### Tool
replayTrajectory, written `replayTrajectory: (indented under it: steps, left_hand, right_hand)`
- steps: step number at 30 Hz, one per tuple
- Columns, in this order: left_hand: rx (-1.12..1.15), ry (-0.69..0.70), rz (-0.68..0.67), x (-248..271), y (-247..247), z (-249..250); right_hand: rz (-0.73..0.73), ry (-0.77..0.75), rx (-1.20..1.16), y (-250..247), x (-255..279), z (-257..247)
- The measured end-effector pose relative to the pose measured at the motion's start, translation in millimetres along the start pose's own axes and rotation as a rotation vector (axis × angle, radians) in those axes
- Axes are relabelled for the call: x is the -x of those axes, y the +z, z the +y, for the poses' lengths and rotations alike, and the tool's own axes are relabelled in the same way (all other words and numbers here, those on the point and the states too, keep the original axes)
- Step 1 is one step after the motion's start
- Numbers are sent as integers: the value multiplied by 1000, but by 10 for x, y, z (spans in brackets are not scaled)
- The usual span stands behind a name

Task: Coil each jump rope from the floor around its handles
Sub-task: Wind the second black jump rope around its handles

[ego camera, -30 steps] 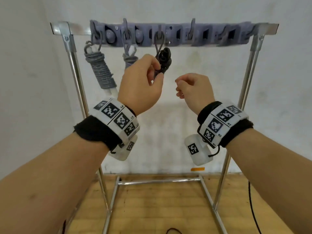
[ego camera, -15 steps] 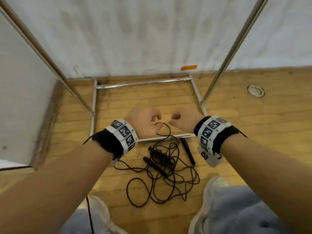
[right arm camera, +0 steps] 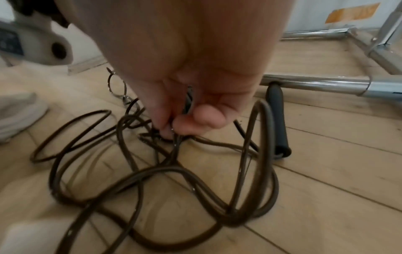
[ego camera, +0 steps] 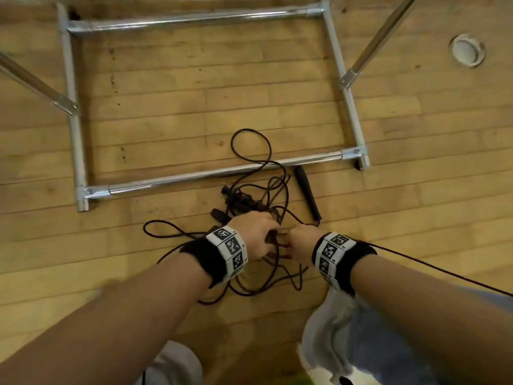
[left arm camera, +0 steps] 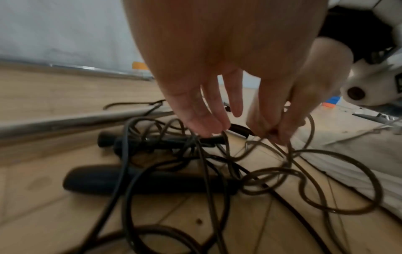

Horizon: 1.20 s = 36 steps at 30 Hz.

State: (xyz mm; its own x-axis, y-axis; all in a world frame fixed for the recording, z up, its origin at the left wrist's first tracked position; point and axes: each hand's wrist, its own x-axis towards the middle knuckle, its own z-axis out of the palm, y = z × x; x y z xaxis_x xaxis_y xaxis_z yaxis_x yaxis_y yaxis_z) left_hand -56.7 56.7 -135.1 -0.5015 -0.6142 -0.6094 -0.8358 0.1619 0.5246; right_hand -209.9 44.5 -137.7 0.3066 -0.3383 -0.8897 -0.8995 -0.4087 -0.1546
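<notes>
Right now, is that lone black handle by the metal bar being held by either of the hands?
No: the lone black handle lies on the floor beside the metal bar, apart from both hands, which are in the tangled cord.
</notes>
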Motion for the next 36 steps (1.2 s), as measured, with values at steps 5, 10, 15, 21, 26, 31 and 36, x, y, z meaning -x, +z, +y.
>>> replayTrajectory:
  steps: [5,10,15,21,26,31,36]
  left_hand:
    - [260,-63,157,-44,-250,-46]
    - [474,-73,436,283,-1082,50]
    - [443,-25,588,950,-1860,344]
    - [478,69,722,1675,-2294,817]
    - [519,83,951,2116,-2430,1117]
    - [688,126,1018,2426,-2487,1190]
    - [551,45,920,2491,-2484,1126]
  right_hand:
    - [406,-90,-342,-633,186,66]
    - [738,-177,-556,-1441,690,-113]
    - [1045,-310,-679,-2043,1552,-413]
    - [1324,-512,-690,-2419,2588,-837]
    - [1513,-697,-728,-2490,3316,-1167]
    - [1495,-873,-759,-2513,3723,-1349]
    - [1492,-831,-793,-2496,3650,-1421]
